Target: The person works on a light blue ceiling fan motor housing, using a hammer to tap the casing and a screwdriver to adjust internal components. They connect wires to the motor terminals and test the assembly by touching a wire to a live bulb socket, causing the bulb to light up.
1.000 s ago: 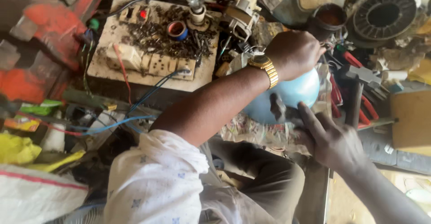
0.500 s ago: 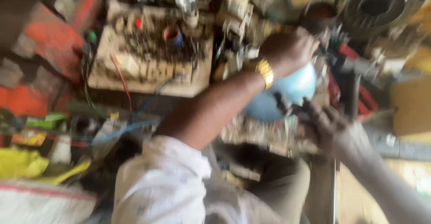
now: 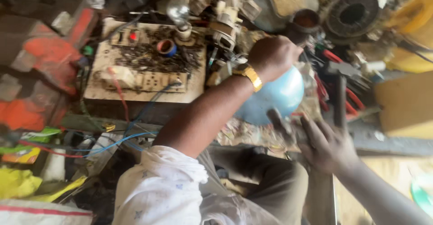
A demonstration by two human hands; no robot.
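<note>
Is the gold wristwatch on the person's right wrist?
No, the gold wristwatch sits on the left wrist, just behind the left hand that rests on top of the light blue rounded object.

the left hand [image 3: 275, 55] covers the top of the blue dome [image 3: 275, 98]. motion blur smears the right hand [image 3: 327, 146] and whatever its fingers touch.

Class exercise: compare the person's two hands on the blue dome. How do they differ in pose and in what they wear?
The left hand is a closed fist on top of the blue dome; the right hand is spread below its rim. The left wrist wears a gold watch; the right is bare. Both touch the dome.
</note>
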